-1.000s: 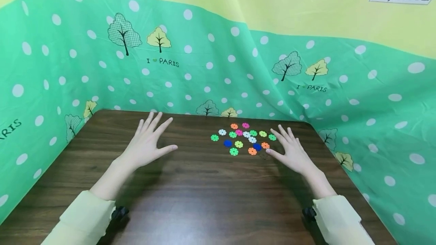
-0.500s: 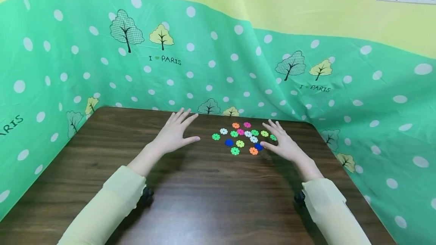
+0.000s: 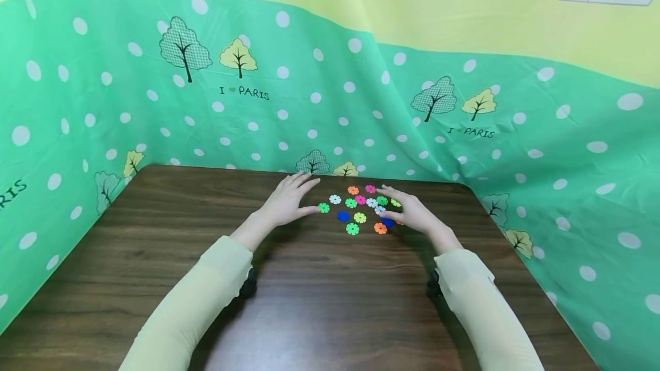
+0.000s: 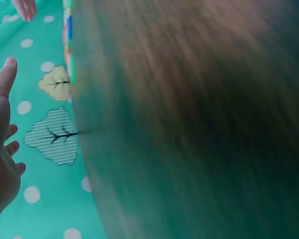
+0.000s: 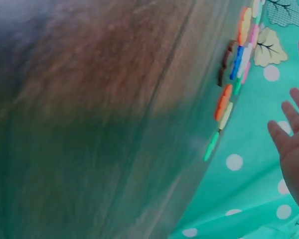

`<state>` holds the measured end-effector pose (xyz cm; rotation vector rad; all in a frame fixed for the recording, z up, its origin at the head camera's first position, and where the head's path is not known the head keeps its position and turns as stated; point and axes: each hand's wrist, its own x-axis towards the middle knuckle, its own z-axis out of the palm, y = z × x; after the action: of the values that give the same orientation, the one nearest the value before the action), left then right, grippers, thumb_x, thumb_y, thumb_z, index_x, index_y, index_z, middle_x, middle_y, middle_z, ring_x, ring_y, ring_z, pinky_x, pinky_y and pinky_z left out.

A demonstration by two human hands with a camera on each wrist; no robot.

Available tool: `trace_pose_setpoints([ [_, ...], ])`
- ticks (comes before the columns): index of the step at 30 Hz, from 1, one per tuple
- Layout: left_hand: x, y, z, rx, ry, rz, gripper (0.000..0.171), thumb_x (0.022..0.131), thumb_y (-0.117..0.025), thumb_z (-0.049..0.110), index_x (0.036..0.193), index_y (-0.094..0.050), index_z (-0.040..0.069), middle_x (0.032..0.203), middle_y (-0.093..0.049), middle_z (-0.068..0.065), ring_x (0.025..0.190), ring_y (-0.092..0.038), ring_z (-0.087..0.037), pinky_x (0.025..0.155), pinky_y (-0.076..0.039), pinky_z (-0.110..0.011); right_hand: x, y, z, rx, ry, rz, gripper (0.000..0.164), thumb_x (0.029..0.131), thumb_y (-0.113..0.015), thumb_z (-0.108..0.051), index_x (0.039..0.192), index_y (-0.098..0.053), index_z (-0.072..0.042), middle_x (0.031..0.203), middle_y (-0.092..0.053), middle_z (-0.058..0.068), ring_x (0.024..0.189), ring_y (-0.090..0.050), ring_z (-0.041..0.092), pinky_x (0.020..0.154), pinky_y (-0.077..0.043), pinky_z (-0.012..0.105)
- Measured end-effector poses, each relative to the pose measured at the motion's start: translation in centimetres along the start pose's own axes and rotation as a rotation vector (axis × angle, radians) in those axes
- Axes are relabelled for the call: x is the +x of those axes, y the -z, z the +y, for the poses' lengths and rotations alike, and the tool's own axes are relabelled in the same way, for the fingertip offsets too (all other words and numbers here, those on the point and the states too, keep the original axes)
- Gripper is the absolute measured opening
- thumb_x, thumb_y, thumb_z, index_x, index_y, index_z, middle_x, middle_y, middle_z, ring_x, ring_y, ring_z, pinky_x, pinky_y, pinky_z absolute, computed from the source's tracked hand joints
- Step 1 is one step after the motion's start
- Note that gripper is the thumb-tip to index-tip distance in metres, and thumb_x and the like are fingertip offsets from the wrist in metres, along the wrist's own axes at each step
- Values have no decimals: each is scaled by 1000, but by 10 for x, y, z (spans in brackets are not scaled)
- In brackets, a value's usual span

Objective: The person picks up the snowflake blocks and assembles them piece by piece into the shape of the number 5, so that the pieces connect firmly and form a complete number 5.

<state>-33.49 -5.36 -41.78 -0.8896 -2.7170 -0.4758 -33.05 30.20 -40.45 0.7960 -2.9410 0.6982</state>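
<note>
Several small notched plastic discs, flat and flower-like, lie loosely grouped on the far part of the table. Among them are a green disc (image 3: 323, 208), a dark blue disc (image 3: 343, 216), an orange disc (image 3: 380, 228) and a pink disc (image 3: 370, 189). My left hand (image 3: 286, 202) is at the group's left side, fingers spread, its thumb tip beside the green disc. Over the right side of the group is my right hand (image 3: 412, 210), thumb and fingers apart, hiding some discs. Neither hand holds anything. In the right wrist view a brown disc (image 5: 224, 64) also shows.
The dark wood-grain table (image 3: 319, 291) ends at a far edge just behind the discs. A green and yellow printed cloth (image 3: 319, 73) with dots and trees hangs behind it and along both sides. Pale sleeves and dark wrist-worn devices are on both arms.
My left hand has moved right, up to the discs. My right hand has moved left, from the group's right edge to over its right-hand discs. The discs stay in place.
</note>
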Motion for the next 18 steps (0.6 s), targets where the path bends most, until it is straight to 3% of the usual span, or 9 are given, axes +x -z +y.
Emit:
trace_pose_setpoints([
  [5,10,-16,1,-28,-9,-66,73,86,-64,49,146,-35,20,151,-33,-12,141,-23,-32,113,-19,-52,8,-8,3,6,30,-6,55,84,-72,-26,133,-54,-11,136,-53,12,126,-48,32,102,-39,52],
  [10,17,-25,3,-42,-57,-141,71,84,-66,47,143,-40,17,145,-41,-14,138,-29,-34,112,-22,-53,17,-15,2,42,33,-30,48,82,-74,-25,126,-61,-10,124,-63,10,118,-55,28,99,-43,50],
  [18,23,-30,3,-120,28,-256,63,85,-65,42,140,-45,19,140,-47,-9,131,-36,-31,107,-29,-51,31,-27,-6,113,44,-111,45,80,-75,-22,122,-64,-9,112,-68,10,106,-60,27,91,-48,46],
])
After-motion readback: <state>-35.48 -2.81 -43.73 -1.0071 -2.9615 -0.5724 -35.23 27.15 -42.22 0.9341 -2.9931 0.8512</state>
